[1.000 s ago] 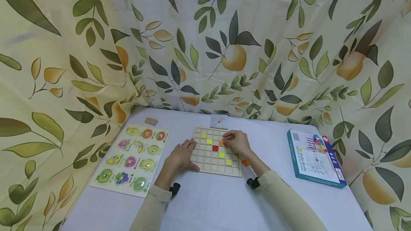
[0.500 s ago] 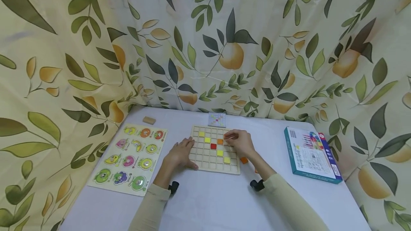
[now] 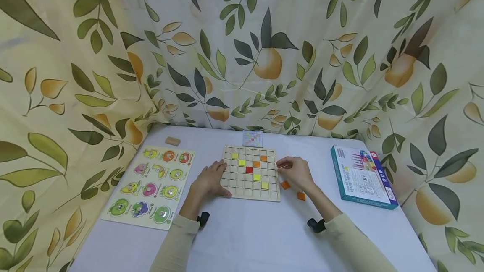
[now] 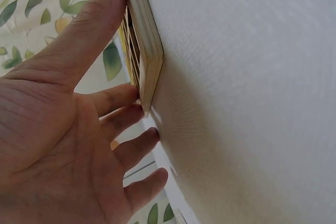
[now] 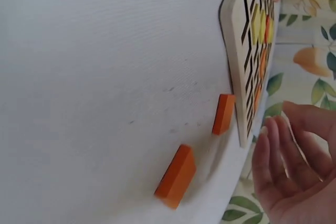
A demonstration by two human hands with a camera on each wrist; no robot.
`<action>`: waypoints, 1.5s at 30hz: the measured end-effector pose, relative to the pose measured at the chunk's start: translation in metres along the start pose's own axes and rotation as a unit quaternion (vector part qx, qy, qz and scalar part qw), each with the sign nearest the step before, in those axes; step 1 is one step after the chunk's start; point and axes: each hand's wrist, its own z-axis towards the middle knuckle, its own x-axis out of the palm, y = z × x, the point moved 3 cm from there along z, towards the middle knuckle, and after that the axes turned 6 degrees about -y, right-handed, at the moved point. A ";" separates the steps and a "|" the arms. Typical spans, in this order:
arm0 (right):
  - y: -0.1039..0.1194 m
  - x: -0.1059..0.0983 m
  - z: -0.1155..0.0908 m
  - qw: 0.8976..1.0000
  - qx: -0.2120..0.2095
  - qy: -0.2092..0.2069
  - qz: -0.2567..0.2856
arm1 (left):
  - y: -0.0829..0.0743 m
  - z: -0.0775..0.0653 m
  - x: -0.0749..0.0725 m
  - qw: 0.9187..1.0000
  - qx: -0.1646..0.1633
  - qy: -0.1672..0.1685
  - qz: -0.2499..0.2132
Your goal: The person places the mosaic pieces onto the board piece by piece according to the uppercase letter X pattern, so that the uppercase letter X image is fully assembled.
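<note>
The board (image 3: 235, 186) lay on the table (image 3: 249, 238), the left hand (image 3: 209, 180), fingers spread, touching its edge, presumably for steadiness; the right hand (image 3: 296, 172), apparently empty, hung loosely curled near two orange tiles (image 3: 301, 196).

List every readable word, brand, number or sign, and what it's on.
None legible.
Flat teal-and-white cardboard box: printed lines, too small and blurred to read.
Cream rectangular fruit-picture board: tiny marks beside the fruits, too small to read.
Small square multicoloured grid card: no lettering readable.
Square pale wooden grid board: no lettering visible.
</note>
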 end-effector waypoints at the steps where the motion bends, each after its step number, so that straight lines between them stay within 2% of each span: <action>1: -0.002 -0.001 -0.002 1.000 -0.001 0.008 -0.004 | 0.000 0.000 0.000 1.000 0.000 0.000 0.001; 8: -0.014 -0.006 -0.014 0.997 0.015 0.063 -0.036 | -0.001 0.000 0.000 1.000 0.000 0.001 -0.001; 16: -0.021 -0.008 -0.021 0.995 0.003 0.091 -0.049 | -0.002 0.000 -0.001 1.000 0.000 0.005 0.001; 29: -0.029 -0.010 -0.021 0.997 0.021 0.062 -0.025 | 0.000 0.000 0.001 1.000 -0.006 0.004 -0.004; 38: -0.022 -0.022 -0.020 0.997 0.043 0.062 0.006 | 0.000 -0.001 0.001 1.000 -0.003 0.005 -0.004; 45: -0.011 -0.014 -0.014 0.997 0.038 0.045 0.044 | 0.001 0.000 0.001 1.000 -0.002 0.001 -0.006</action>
